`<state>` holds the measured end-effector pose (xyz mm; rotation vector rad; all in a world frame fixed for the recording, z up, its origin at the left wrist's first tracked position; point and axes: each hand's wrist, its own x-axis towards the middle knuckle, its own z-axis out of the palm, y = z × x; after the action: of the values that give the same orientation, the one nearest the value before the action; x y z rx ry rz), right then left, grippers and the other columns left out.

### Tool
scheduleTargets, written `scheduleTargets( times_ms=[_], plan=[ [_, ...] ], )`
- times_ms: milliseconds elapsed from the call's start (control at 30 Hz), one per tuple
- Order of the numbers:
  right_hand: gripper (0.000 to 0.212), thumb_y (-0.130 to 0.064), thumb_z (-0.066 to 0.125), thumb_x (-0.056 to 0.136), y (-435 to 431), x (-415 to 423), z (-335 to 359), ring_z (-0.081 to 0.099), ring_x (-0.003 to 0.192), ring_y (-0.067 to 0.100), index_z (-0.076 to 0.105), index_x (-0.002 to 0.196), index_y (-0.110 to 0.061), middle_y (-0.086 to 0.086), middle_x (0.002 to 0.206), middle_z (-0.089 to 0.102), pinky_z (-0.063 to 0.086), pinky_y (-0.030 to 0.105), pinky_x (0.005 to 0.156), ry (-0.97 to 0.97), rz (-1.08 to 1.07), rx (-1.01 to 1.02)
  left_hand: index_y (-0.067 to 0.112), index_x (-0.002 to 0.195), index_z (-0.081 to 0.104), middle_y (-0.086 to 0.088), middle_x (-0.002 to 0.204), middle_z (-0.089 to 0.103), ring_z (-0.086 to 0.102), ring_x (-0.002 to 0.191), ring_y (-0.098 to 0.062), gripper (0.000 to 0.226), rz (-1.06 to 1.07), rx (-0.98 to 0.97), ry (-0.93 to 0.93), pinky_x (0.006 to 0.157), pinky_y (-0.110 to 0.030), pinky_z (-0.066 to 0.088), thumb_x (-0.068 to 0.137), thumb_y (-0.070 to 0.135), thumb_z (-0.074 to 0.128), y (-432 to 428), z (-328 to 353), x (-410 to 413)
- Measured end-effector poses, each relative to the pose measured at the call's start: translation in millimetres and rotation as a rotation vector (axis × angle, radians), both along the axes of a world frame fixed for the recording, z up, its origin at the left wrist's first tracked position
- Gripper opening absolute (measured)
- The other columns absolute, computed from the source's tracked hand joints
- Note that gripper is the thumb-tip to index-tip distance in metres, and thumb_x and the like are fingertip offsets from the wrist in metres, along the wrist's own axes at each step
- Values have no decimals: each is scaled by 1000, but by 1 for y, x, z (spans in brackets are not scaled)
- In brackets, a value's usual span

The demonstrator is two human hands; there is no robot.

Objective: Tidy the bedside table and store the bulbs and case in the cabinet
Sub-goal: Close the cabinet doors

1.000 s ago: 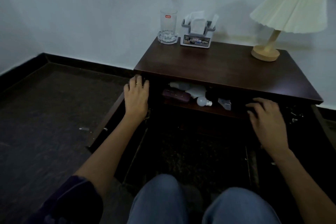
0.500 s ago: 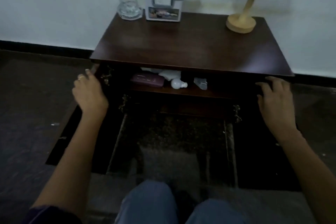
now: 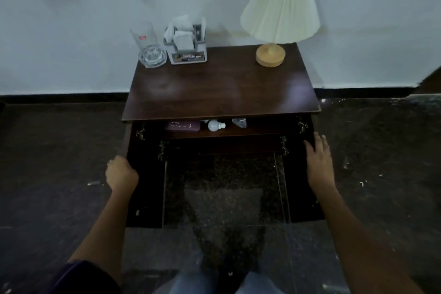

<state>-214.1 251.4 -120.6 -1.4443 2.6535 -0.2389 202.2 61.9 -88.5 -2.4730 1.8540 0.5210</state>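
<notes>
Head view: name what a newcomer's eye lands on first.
The cream pleated lamp stands out at the back right of the dark bedside table. Below it the cabinet doors stand open. On the shelf inside, a white bulb lies beside a purple case.

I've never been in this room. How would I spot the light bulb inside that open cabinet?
Find the dark wooden bedside table with the cream lamp on top. Just under its top, the open cabinet has a shelf; the bulb lies on its side there. It is the small white round thing, right of the flat purple case and left of a clear item.
</notes>
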Motion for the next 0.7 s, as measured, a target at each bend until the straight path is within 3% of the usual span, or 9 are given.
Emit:
scheduleTargets(
  times_ms=[100,200,367,500,633,700],
  plan=[
    [76,15,48,82,26,17,12,20,140,38,14,146,-5,22,154,11,28,47,113,-221,-183,-64,-14,101,56,-36,105,60,58,101,-50,25,-6,108,10,82,-50,49,80,-1,54,22,5,7],
    [84,18,49,79,50,34,21,39,127,40,3,146,-2,27,145,29,39,45,102,-340,-371,6,-14,103,57,-35,106,62,59,102,-48,29,-23,224,27,82,-48,49,81,4,58,49,7,5],
    [53,7,47,85,61,48,27,56,109,41,33,136,4,30,119,57,46,44,87,-527,-556,53,-12,111,54,-33,113,60,57,107,-45,38,75,295,156,87,-45,48,83,12,63,72,9,-36],
    [34,-10,46,93,55,60,25,59,103,39,45,123,4,27,113,62,47,41,82,-655,-599,166,-9,113,49,-30,113,60,58,104,-43,42,115,312,233,82,-42,47,85,21,61,71,6,-68],
    [34,-21,47,95,43,72,20,59,102,39,47,117,5,27,111,62,47,40,81,-769,-536,206,-8,118,42,-30,115,58,60,101,-42,44,133,332,300,74,-39,49,91,25,55,68,-5,-88],
    [37,-26,48,95,33,79,20,62,85,31,48,118,3,17,95,64,47,28,62,-865,-507,204,-8,119,40,-30,117,57,60,102,-42,48,129,356,321,78,-42,52,93,29,51,63,-13,-94]
  ],
)
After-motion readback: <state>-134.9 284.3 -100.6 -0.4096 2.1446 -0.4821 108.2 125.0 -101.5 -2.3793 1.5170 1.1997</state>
